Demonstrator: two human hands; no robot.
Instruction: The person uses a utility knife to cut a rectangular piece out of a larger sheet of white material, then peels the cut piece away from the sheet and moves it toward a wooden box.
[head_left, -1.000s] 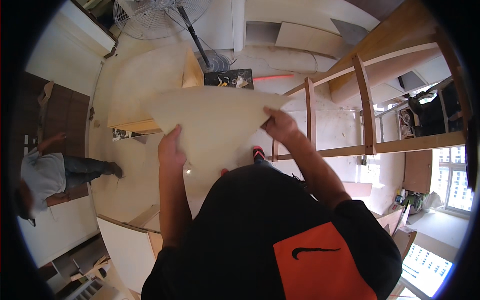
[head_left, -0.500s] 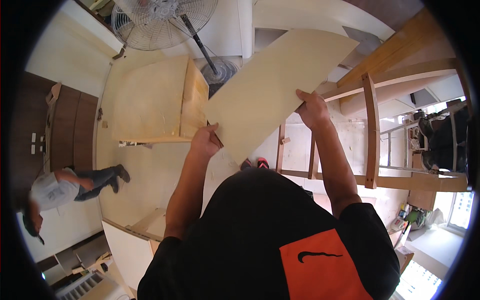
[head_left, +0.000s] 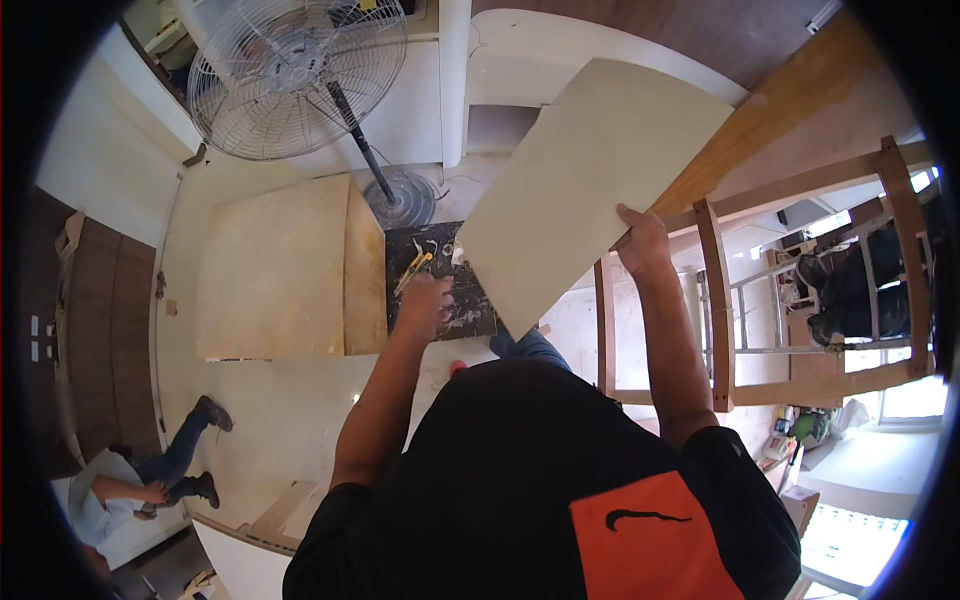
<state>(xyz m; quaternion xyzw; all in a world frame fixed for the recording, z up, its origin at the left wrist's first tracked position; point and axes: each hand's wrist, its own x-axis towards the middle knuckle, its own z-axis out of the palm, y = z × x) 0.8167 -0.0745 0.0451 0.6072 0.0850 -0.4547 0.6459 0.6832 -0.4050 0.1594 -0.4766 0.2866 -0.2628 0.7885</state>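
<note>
A large pale, thin board stands tilted in front of me, its lower corner pointing down toward my legs. My right hand is closed on the board's right edge, thumb over the pale face. My left hand is off the board, above a dark, stained work surface. Its slightly blurred fingers are loosely bent and apart, with nothing seen in them. Just beyond those fingers lies a yellow-handled tool, its exact kind unclear. Small scraps lie around it.
A big plywood box stands left of the dark surface. Behind it rises a pedestal fan. A wooden frame and a metal ladder occupy the right. Another person is at the far left.
My left hand has let go of the board and moved over the dark surface, now uncovered. The board has shifted right, held by my right hand alone. The other person's legs have moved.
</note>
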